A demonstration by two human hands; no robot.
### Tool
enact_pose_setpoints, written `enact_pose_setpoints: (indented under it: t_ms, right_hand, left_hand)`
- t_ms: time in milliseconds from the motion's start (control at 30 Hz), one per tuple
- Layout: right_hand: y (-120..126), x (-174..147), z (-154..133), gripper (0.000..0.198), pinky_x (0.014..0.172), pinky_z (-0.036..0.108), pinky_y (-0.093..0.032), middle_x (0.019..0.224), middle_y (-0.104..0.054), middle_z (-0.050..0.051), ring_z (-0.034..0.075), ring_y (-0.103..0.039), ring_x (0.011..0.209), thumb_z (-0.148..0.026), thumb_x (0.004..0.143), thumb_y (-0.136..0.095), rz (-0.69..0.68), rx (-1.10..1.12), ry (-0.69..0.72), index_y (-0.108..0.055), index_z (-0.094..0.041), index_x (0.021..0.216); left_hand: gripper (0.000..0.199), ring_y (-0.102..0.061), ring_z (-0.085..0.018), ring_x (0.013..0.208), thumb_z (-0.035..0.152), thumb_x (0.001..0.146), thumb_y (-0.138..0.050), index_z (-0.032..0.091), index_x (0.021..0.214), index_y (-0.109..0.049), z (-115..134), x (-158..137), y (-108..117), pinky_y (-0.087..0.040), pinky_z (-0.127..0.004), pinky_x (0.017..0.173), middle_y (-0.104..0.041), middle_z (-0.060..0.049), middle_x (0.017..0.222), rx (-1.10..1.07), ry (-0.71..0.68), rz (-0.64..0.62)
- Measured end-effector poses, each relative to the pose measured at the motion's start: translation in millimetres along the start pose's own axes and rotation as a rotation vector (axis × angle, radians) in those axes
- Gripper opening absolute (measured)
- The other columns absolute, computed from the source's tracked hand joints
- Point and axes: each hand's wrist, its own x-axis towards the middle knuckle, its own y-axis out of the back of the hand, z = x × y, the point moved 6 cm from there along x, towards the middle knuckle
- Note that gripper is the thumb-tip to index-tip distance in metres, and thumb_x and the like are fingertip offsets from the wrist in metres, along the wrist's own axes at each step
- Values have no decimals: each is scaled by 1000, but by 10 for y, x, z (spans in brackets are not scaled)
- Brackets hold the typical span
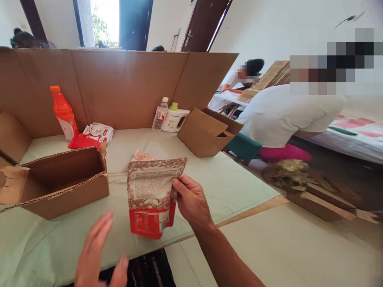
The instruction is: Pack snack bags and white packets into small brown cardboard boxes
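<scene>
My right hand (193, 201) pinches the right edge of a brown and red pouch (149, 195). The pouch is upright above the table's front part, its printed back facing me. To the lower left of it, my left hand (97, 255) is slightly blurred, thumb and fingers apart, touching nothing. Partly hidden behind the pouch lies a pink patterned packet (143, 155). Left of the pouch stands an open cardboard box (64, 195), and its visible inside shows bare cardboard.
An orange bottle (64, 113), packets (98, 133), a clear water bottle (160, 114) and a white jug (175, 119) stand or lie before a cardboard screen (128, 87). Another carton (206, 133) sits at the table's right. A person in white (278, 115) sits beyond it.
</scene>
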Motion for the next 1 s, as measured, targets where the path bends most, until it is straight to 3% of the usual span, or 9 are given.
enact_pose_setpoints:
  t_ms: [133, 267, 333, 433, 500, 633, 767, 867, 1000]
  right_hand:
    - [-17, -120, 125, 27, 72, 30, -55, 85, -76, 2, 18, -66, 75, -48, 72, -84, -70, -1, -64, -78, -24, 85]
    - [-24, -152, 222, 28, 75, 32, -55, 83, -76, 1, 19, -67, 77, -49, 71, -84, -72, 25, -82, -78, -25, 85]
    - [9, -134, 235, 27, 76, 31, -55, 84, -76, 1, 18, -66, 78, -47, 71, -84, -48, 23, -60, -78, -25, 87]
    - [53, -99, 243, 25, 78, 30, -54, 88, -77, 1, 18, -67, 82, -41, 74, -82, -67, -7, -23, -78, -27, 95]
    - [90, -80, 237, 20, 79, 30, -53, 89, -77, 1, 18, -67, 84, -36, 77, -79, -76, -54, 20, -80, -29, 96]
    - [132, -61, 226, 9, 77, 30, -53, 92, -78, 2, 19, -69, 87, -25, 76, -73, -92, -121, 95, -81, -28, 78]
    - [138, -33, 290, 12, 65, 27, -50, 93, -77, 2, 18, -68, 79, -21, 72, -71, -93, -50, 13, -77, -26, 63]
    - [130, -4, 310, 11, 68, 27, -51, 92, -77, 3, 18, -69, 81, -22, 72, -71, -79, -51, -25, -77, -25, 62]
    - [90, 34, 294, 12, 71, 28, -51, 94, -78, 3, 20, -69, 85, -21, 69, -68, -105, -64, -94, -77, -25, 61]
  left_hand:
    - [58, -62, -30, 126, 45, 88, -67, 24, 140, -54, -223, 386, -484, -52, -46, 104, -60, -14, 144, -393, 360, -186]
    - [41, -71, -22, 93, 43, 81, -71, 17, 113, -69, -238, 777, -719, -57, -32, 84, -76, -9, 106, -670, 423, -218]
    - [27, -68, -16, 74, 40, 81, -70, 17, 94, -72, -206, 878, -782, -54, -26, 70, -76, -4, 85, -668, 422, -235]
    - [18, -61, -13, 65, 36, 78, -69, 18, 82, -70, -192, 965, -808, -49, -23, 63, -71, 1, 73, -651, 408, -199]
    - [13, -61, -14, 69, 32, 77, -68, 19, 77, -69, -212, 1012, -804, -48, -22, 66, -71, 1, 73, -640, 395, -159]
    - [8, -66, -17, 81, 28, 71, -69, 21, 67, -67, -285, 1081, -804, -48, -23, 69, -78, -3, 89, -638, 391, -150]
    - [12, -69, -20, 87, 24, 72, -64, 20, 65, -73, -383, 1086, -763, -47, -25, 68, -79, -8, 105, -626, 427, -228]
    - [22, -70, -27, 102, 28, 72, -60, 20, 78, -80, -426, 1053, -702, -51, -30, 78, -79, -11, 110, -641, 446, -283]
    - [26, -69, -26, 96, 37, 80, -62, 19, 81, -80, -406, 1000, -654, -51, -31, 79, -78, -11, 107, -579, 407, -268]
